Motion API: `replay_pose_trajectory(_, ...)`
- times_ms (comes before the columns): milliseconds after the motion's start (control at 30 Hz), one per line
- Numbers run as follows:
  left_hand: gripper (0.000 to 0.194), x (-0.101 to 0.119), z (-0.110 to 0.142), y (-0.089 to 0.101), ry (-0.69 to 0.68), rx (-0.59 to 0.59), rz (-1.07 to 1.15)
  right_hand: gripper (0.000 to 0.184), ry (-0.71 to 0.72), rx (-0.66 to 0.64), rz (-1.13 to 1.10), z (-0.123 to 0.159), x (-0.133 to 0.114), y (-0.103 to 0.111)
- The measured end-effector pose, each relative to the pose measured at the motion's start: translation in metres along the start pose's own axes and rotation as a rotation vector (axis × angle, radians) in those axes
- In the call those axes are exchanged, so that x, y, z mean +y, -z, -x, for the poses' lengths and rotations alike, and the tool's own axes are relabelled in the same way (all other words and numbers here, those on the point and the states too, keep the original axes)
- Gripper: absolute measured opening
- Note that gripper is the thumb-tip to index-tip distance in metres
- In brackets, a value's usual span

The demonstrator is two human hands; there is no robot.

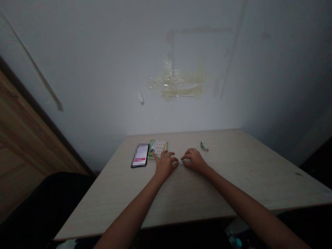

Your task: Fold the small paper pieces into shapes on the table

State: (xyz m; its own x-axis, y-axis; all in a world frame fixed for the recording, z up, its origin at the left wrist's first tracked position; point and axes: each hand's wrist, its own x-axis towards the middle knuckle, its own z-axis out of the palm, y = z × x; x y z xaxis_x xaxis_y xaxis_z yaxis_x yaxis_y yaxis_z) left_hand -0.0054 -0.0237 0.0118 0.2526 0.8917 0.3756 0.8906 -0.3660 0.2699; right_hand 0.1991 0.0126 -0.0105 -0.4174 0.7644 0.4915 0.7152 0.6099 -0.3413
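Near the middle of the table, a small whitish piece lies between my two hands; it is too small to name. My left hand pinches its left side with thumb and forefinger, while the other fingers spread over the edge of a green and white printed packet. From the other side, my right hand grips the same piece between its fingertips, its remaining fingers curled. A small crumpled green and white wrapper lies just beyond my right hand.
Left of the packet lies a phone with its screen lit. The pale wooden table meets a wall bearing yellowed tape. A dark chair-like shape stands at the left, beside a wooden panel.
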Motion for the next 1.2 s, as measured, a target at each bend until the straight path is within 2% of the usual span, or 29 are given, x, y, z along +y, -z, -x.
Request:
replay_pose_trajectory(200,0.016,-0.0007,0.001,-0.0018,-0.08,0.033,-0.058,0.018,0.046,-0.038,0.075,-0.0015,-0.0066,0.0074)
replay_pose_trajectory(500,0.019,-0.0054,0.001,-0.0066,-0.066,0.039,-0.134,0.022,0.013,-0.046,0.086,0.0019,-0.0042,0.0056)
replay_pose_trajectory(867,0.024,-0.004,0.0002,-0.0029,-0.105,0.042,-0.209,0.024,-0.004,-0.055,0.071,0.0028,-0.0042,0.0038)
replay_pose_trajectory(1200,0.025,-0.0029,0.0014,-0.0064,-0.016,0.025,-0.187,0.027,-0.027,-0.099,0.094,0.0016,-0.0029,0.002)
